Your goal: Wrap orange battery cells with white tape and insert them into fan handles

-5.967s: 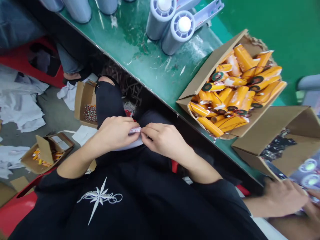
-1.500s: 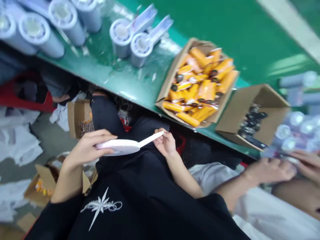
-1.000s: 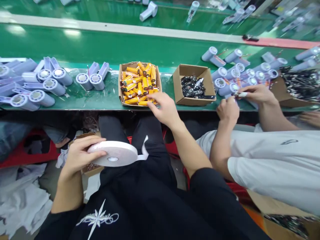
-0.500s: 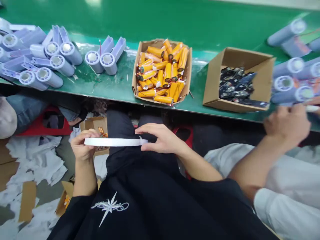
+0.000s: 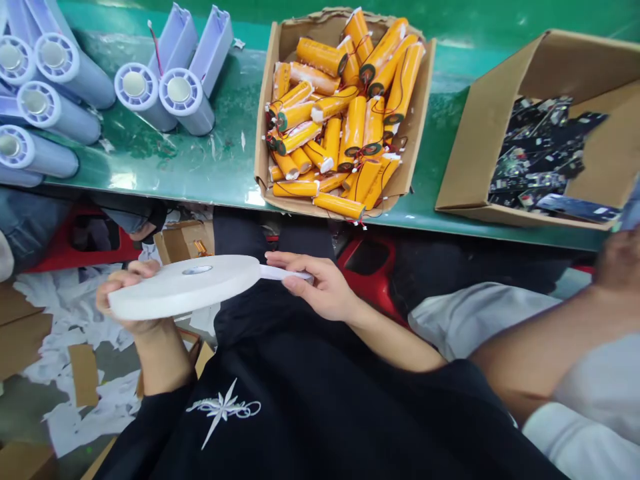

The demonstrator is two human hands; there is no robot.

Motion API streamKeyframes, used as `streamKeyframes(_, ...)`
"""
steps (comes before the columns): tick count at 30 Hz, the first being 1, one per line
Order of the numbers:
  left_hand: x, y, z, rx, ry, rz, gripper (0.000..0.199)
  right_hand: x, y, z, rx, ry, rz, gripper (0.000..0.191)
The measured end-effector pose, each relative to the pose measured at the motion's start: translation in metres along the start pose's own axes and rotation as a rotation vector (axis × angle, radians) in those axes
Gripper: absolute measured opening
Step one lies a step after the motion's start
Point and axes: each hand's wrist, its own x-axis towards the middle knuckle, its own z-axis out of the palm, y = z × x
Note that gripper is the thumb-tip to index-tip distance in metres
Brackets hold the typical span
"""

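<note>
A flat white roll of tape is held by its left edge in my left hand, tilted so that its top face and small core hole show. From the roll's right side a short strip runs to my right hand, whose thumb and fingers pinch its end. Both hands are over my lap, in front of the bench edge. Beyond them on the bench is a cardboard box of orange wrapped cylinders with thin wires.
Lilac plastic housings stand on the green bench at the left. An open box of dark circuit boards is at the right. A co-worker's arm reaches in from the right. Red stools and white scraps lie below.
The roll has tilted from edge-on to showing its top face, and my left hand has moved left and nearer. A strip now spans from roll to right hand. The view has shifted closer to the bench.
</note>
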Motion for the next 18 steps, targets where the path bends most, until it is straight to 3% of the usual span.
streamKeyframes(2,0.003,0.008,-0.005,0.005,-0.008,0.042,0.071,-0.003,0.008,0.006,0.127,0.010,0.077,0.031)
streamKeyframes(7,0.014,0.046,0.007,0.018,-0.411,-0.150,0.047,-0.003,0.026,0.016,0.348,-0.045,0.205,0.040)
streamKeyframes(11,0.012,0.056,0.013,-0.351,-0.278,-0.230,0.039,0.002,0.035,0.012,0.308,-0.113,0.149,0.040)
streamKeyframes(14,0.015,0.039,0.001,-0.674,-0.104,-0.211,0.036,0.006,0.042,0.006,0.154,-0.178,0.090,0.040)
streamKeyframes(16,0.024,0.019,-0.010,-1.012,0.013,-0.110,0.032,0.009,0.042,0.001,-0.040,-0.229,0.068,0.035)
streamKeyframes(18,0.036,-0.001,-0.019,-1.581,0.049,0.026,0.029,0.013,0.033,-0.008,-0.343,-0.297,0.088,0.026)
